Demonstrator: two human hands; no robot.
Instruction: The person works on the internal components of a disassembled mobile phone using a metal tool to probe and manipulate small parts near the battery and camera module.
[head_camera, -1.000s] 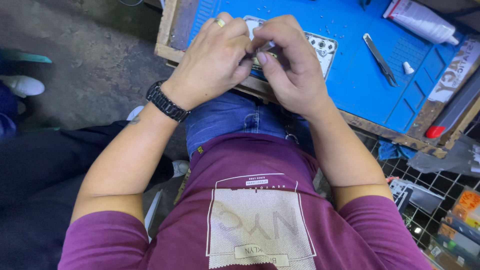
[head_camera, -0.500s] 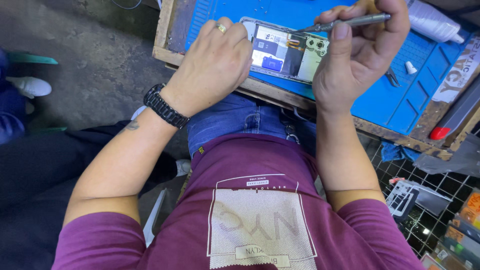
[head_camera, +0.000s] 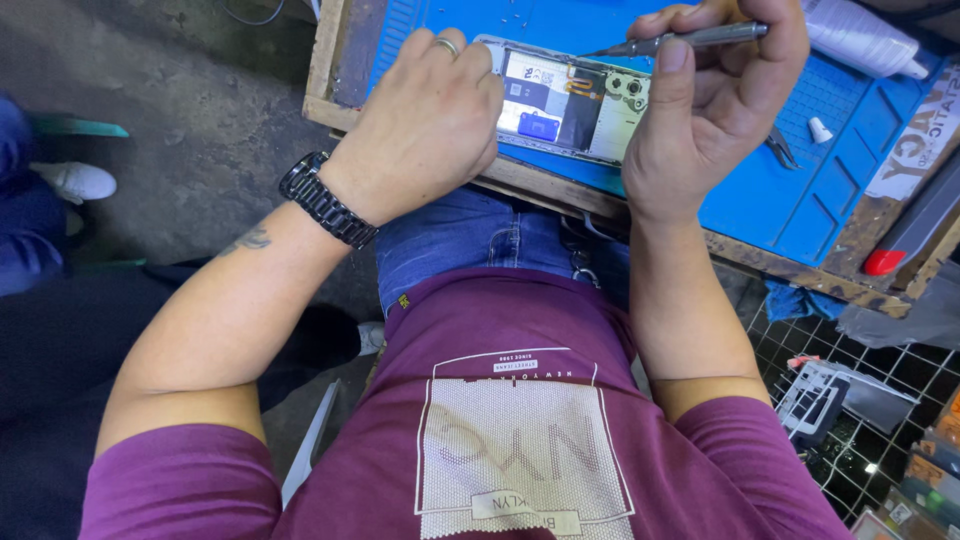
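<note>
So the person is sitting at a wooden-edged bench with a blue rubber work mat (head_camera: 800, 190) on it, and everything is happening around an opened smartphone with its back cover off (head_camera: 570, 100), lying flat on the near-left part of that mat. You can see the innards: a black panel, a small blue block, an orange flex strip and the camera cluster at the phone's right end.

The left hand (head_camera: 425, 125), with a gold ring and a black link wristwatch (head_camera: 325, 205), is lying curled over the phone's left end, pressing it down and gripping its edge. The right hand (head_camera: 715, 95) is closed around a slim silver metal precision screwdriver (head_camera: 690, 40), pinching it with thumb and fingers; the tip is pointing left and hovering just above the phone's upper right edge, near the cameras. Can't tell if it's actually touching.

Right of the phone on the mat there's a small white cap (head_camera: 820, 130), metal tweezers (head_camera: 780, 150) mostly hidden behind the right hand, and a white plastic tube (head_camera: 860, 40) further up.

What I'd worry about: that tip is sitting really close to the orange flex and the camera lenses. If it's slipping off a screw head, it could be gouging the ribbon or scratching a lens. Also, the phone is sitting near the bench edge, so a loose screw could roll off.
</note>
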